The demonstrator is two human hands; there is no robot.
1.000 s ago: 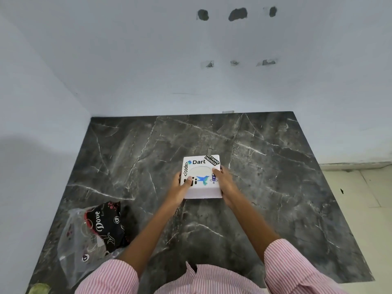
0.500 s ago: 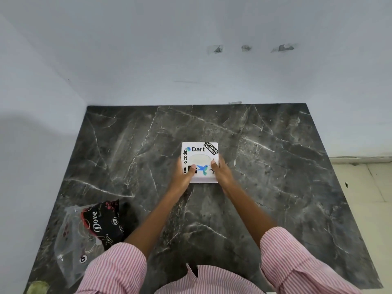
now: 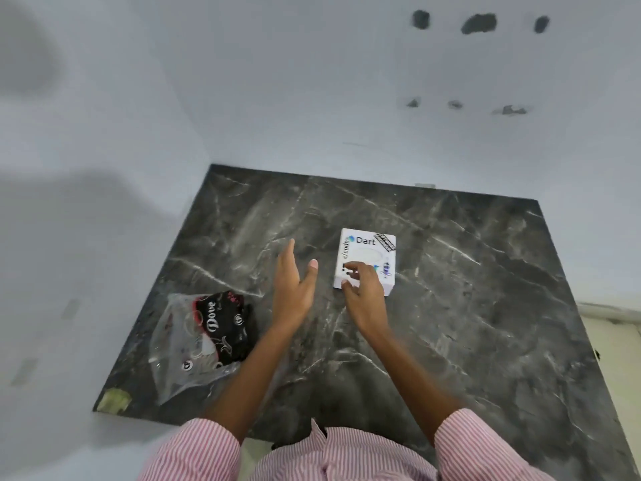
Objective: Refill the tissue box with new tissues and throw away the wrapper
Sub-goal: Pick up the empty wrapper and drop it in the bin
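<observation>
White tissue box (image 3: 367,258) on dark marble counter (image 3: 468,307), right hand (image 3: 364,289) over its near edge, left hand (image 3: 293,282) spread beside it, empty wrapper (image 3: 204,338) at left.

The counter (image 3: 451,289) is dark polished stone with pale veins and a dull sheen. On it sits a white tissue box (image 3: 366,253), smooth card with printed stickers, and a crinkled clear plastic wrapper (image 3: 187,341) (glossy, part printed black). The walls (image 3: 277,98) are matt painted plaster, chipped in spots. The sleeves (image 3: 194,453) are striped woven cloth.
</observation>
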